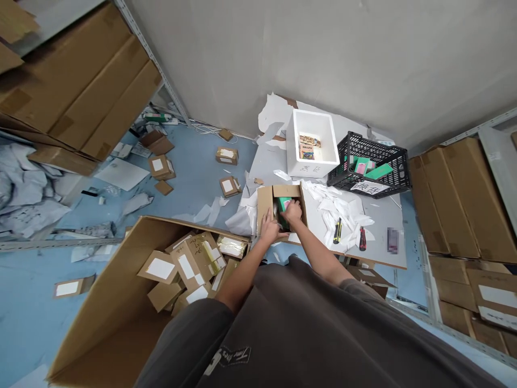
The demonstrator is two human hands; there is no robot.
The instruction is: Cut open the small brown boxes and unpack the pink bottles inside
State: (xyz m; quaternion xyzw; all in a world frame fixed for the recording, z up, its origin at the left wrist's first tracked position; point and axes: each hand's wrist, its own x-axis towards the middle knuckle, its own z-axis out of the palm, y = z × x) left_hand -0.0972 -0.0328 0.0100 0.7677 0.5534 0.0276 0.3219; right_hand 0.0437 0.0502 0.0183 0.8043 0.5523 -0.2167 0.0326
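Note:
My right hand (292,212) reaches into a small open cardboard box (265,207) and lies over a green packet (285,204). My left hand (270,228) is at the near edge of that box, its fingers against the rim. The hands hide most of the box's inside. The box stands at the near edge of a white-topped table (383,231).
On the table are a white foam box (312,161), a black plastic crate (371,161) holding green and pink items, white paper scraps (335,213), and two utility knives (337,230). A large open carton (117,285) of small parcels lies near-left. Stacked cartons flank both sides.

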